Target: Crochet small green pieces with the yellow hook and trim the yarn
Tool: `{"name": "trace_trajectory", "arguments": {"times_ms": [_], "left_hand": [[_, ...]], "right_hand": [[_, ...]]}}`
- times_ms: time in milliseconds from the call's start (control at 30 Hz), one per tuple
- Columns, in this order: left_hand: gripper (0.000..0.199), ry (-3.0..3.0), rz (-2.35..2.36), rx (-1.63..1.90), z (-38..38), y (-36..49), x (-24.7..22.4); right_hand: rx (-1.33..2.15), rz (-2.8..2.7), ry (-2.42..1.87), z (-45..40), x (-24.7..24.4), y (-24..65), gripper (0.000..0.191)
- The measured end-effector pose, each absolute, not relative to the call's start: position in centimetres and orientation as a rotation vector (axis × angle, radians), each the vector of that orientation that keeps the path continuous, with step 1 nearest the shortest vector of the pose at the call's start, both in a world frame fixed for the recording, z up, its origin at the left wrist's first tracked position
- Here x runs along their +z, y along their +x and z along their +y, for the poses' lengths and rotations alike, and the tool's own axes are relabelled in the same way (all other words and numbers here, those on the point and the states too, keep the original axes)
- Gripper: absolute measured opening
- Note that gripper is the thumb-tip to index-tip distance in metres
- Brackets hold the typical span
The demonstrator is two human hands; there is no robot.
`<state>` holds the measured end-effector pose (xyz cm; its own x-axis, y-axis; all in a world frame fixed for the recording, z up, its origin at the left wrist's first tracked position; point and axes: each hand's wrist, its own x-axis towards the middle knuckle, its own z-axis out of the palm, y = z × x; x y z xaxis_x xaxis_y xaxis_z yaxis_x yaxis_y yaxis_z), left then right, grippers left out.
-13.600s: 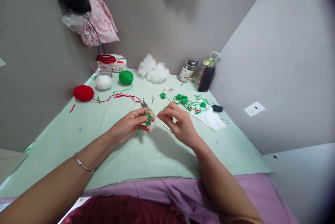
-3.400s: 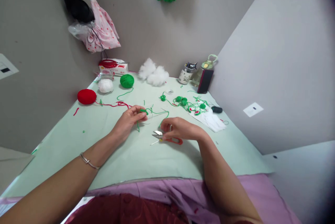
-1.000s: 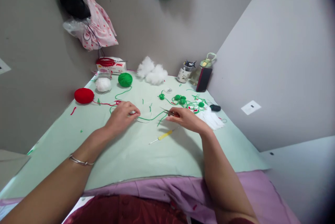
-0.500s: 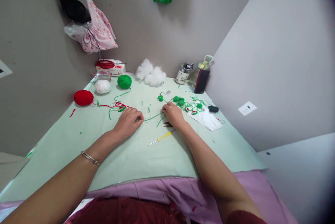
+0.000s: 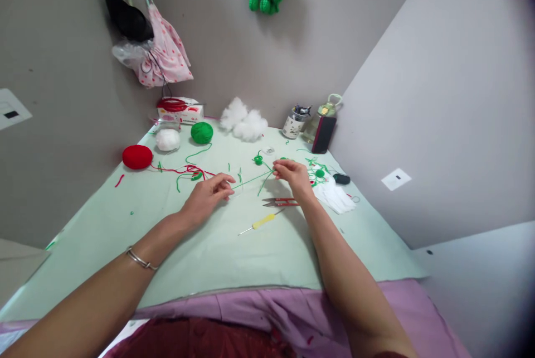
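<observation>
A thin green yarn (image 5: 253, 180) runs straight between my two hands above the table. My right hand (image 5: 295, 178) pinches it at the fingertips, with a loose green tail hanging below. At its other end the yarn reaches the thumb and fingers of my left hand (image 5: 204, 199), closed around it; the exact grip is partly hidden. Just beyond my right fingertips lies a small green crocheted piece (image 5: 258, 160). Under my right wrist are red-handled thread snips (image 5: 278, 202), and nearer me a yellow-handled crochet hook (image 5: 263, 221).
Red (image 5: 137, 157), white (image 5: 168, 139) and green yarn balls (image 5: 202, 132) stand at the left. White stuffing (image 5: 246, 121) sits at the back, near a pen jar (image 5: 293, 124), a bottle (image 5: 328, 107) and a phone (image 5: 324, 135). Green pieces and scraps (image 5: 320, 174) lie at the right.
My right hand has lifted and moved right, uncovering the snips. The yarn is now straighter between my hands. My left fingers have loosened a little from their tight pinch.
</observation>
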<state>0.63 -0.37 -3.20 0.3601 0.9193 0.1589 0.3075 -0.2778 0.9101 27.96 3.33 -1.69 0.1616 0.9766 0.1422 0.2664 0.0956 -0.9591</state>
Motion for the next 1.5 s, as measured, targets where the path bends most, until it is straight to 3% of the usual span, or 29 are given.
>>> {"name": "trace_trajectory", "arguments": {"times_ms": [167,500,867,1233,1500], "left_hand": [[0.015,1.804,1.003,0.812,-1.0,0.9,-3.1],[0.016,1.835,0.952,0.680,-1.9,1.5,-2.4],[0.018,1.797,0.884,0.606,-2.2,1.7,-2.4],[0.026,1.682,0.910,0.771,-2.7,1.9,-2.1],[0.027,1.661,0.995,0.879,-2.6,1.8,-1.4]], "right_hand": [[0.981,-1.022,-1.161,3.3,-0.7,30.0,0.035],[1.174,-0.780,-0.995,3.0,0.4,30.9,0.022],[1.052,-0.816,-1.023,2.6,1.0,32.1,0.023],[0.577,-1.214,-1.539,1.1,2.2,35.8,0.028],[0.255,-1.533,-2.077,1.6,-0.3,35.5,0.007]]}}
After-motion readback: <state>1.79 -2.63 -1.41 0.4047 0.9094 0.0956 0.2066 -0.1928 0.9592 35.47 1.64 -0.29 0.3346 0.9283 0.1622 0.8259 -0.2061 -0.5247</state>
